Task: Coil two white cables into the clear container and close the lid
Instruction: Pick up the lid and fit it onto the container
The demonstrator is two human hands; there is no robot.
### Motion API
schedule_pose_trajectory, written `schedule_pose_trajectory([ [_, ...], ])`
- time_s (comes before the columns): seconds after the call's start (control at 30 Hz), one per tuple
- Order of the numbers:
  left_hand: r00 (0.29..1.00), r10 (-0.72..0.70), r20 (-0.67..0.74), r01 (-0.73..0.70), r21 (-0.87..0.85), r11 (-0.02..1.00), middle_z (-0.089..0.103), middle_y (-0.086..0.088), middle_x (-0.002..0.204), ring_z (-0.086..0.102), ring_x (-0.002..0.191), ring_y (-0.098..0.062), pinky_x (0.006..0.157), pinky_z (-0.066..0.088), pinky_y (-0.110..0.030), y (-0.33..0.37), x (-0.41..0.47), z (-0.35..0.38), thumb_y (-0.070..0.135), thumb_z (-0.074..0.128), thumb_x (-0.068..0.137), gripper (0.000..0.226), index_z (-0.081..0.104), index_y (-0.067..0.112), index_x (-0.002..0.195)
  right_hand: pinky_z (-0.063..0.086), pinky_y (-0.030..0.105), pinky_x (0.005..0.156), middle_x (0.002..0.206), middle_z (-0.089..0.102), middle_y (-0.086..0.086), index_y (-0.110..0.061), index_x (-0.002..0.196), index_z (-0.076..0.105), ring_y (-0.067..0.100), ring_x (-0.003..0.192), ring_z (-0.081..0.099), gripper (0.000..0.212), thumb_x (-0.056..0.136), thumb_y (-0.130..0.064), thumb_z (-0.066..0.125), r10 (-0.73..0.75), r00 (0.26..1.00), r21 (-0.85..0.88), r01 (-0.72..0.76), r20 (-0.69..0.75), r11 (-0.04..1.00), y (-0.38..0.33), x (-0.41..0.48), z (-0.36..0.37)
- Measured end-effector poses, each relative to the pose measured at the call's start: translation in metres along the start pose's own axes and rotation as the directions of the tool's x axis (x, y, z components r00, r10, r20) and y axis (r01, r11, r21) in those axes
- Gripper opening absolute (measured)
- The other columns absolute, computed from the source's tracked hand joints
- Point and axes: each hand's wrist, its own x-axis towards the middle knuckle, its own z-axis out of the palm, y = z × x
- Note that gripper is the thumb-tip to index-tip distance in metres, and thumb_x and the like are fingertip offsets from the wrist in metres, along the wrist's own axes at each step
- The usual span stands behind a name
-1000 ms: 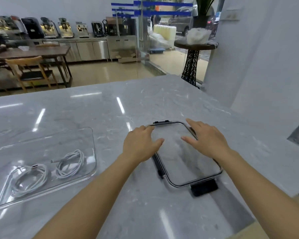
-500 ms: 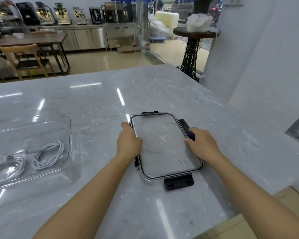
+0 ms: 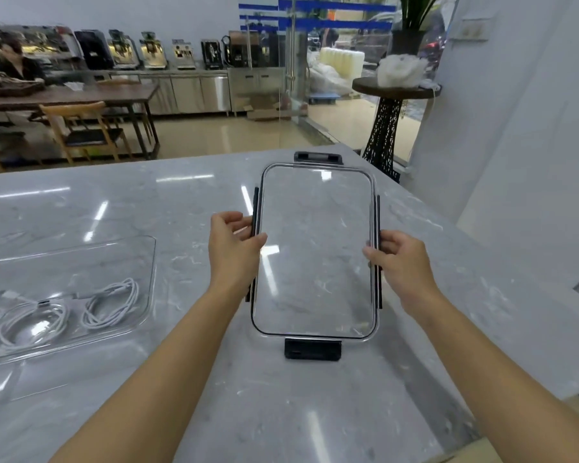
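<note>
Grey marble counter (image 3: 281,396) stretches out in front of me, shiny with streaks of ceiling light. Beyond its far edge are a wooden table (image 3: 81,95) with a chair (image 3: 81,128), a row of machines (image 3: 147,50) on steel cabinets, and a small round stand (image 3: 395,91) with something white on it near the glass door.

I am holding the lid (image 3: 315,255) up between both hands, its long sides running away from me. It is a clear panel with a dark rim and black latches: one on the near short end (image 3: 312,349), one on the far short end (image 3: 318,157), and a thin one along each long side. My left hand (image 3: 234,248) pinches the left long edge, thumb lying over the clear panel and fingers curled behind the side latch. My right hand (image 3: 398,262) grips the right long edge the same way, fingers curled round it.

To my left, well apart from the lid, the clear container (image 3: 152,262) sits open on the counter. Both white cables are inside it, each wound into a loose loop. One coil (image 3: 30,325) lies at the near left, with a plug end sticking out behind it; the other coil (image 3: 111,305) lies just beside it on the right. The two coils lie close side by side on the container's floor; I cannot tell whether they touch.
</note>
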Motion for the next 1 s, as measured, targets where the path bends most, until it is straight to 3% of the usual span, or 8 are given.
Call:
schedule_pose_trajectory([
  [0.17,0.999,0.027,-0.040,-0.028,-0.029,0.999,0.060,0.005,0.086,0.058,0.074,-0.002,0.067,0.049,-0.012,0.039,0.010,-0.010,-0.002,0.055,0.082,0.031,0.055,0.009,0.111,0.052,0.014,0.077,0.093,0.066,-0.006,-0.012,0.109,0.061,0.001,0.085,0.065,0.035,0.078,0.002,0.067,-0.239,0.964,0.125,0.253,-0.116,0.959,-0.031,0.004,0.006],
  [0.3,0.955,-0.289,0.063,0.293,-0.350,0.890,0.069,-0.005,0.093,0.064,0.095,-0.018,0.099,0.040,-0.047,0.052,0.016,-0.034,0.027,0.043,0.091,0.026,0.063,0.010,0.091,0.049,0.011,0.084,0.099,0.065,-0.016,-0.038,0.096,0.060,-0.002,0.096,0.063,0.053,0.074,0.010,0.066,-0.379,0.921,0.204,0.390,-0.093,0.898,-0.044,0.004,0.008],
  [0.43,0.868,-0.387,0.312,0.495,-0.478,0.726,0.064,-0.016,0.106,0.059,0.106,-0.030,0.089,0.042,-0.064,0.057,0.017,-0.059,0.051,0.055,0.082,0.051,0.068,0.001,0.078,0.046,0.022,0.096,0.105,0.066,-0.017,-0.038,0.098,0.061,0.006,0.106,0.061,0.059,0.072,0.014,0.066,-0.496,0.860,0.166,0.509,-0.118,0.844,-0.046,0.002,0.017],
  [0.53,0.832,-0.420,0.361,0.552,-0.472,0.687,0.058,-0.019,0.105,0.061,0.097,-0.035,0.076,0.056,-0.050,0.059,0.015,-0.068,0.025,0.062,0.080,0.036,0.059,-0.007,0.098,0.039,0.033,0.106,0.117,0.063,0.001,-0.024,0.113,0.059,0.011,0.118,0.055,0.056,0.075,0.016,0.063,-0.650,0.754,0.038,0.655,-0.094,0.754,-0.042,-0.007,0.033],
  [0.63,0.852,-0.432,0.297,0.523,-0.528,0.669,0.055,-0.022,0.106,0.061,0.083,-0.034,0.055,0.058,-0.029,0.053,0.017,-0.078,-0.011,0.039,0.084,0.027,0.053,-0.004,0.105,0.039,0.028,0.105,0.119,0.058,-0.001,-0.009,0.116,0.057,0.006,0.117,0.053,0.050,0.073,0.016,0.065,-0.796,0.604,-0.109,0.790,-0.022,0.603,-0.041,-0.013,0.044],
  [0.77,0.893,-0.400,0.208,0.440,-0.590,0.677,0.039,-0.030,0.131,0.061,0.083,-0.041,0.062,0.060,-0.037,0.044,0.022,-0.103,-0.023,0.030,0.081,0.042,0.055,-0.002,0.107,0.040,0.038,0.096,0.117,0.060,0.005,-0.002,0.109,0.061,0.016,0.115,0.053,0.042,0.069,0.011,0.065,-0.869,0.465,-0.262,0.871,0.169,0.415,-0.044,-0.018,0.054],
  [0.87,0.928,-0.340,0.153,0.360,-0.604,0.711,0.043,-0.026,0.127,0.060,0.094,-0.045,0.060,0.060,-0.041,0.040,0.026,-0.125,-0.025,0.031,0.079,0.044,0.061,0.000,0.097,0.032,0.030,0.103,0.124,0.055,-0.001,-0.012,0.113,0.058,0.012,0.122,0.047,0.050,0.068,0.008,0.051,-0.799,0.561,-0.129,0.828,0.216,0.546,-0.044,-0.025,0.060],
  [1.0,0.951,-0.281,0.126,0.296,-0.629,0.719,0.034,-0.028,0.140,0.040,0.123,-0.047,0.066,0.060,-0.042,0.041,0.027,-0.154,-0.027,0.032,0.077,0.048,0.063,0.001,0.102,0.043,0.037,0.099,0.114,0.058,-0.006,-0.026,0.107,0.059,0.008,0.110,0.053,0.022,0.086,-0.018,0.056,-0.344,0.935,0.154,0.354,-0.084,0.923,-0.062,-0.015,0.075],
])
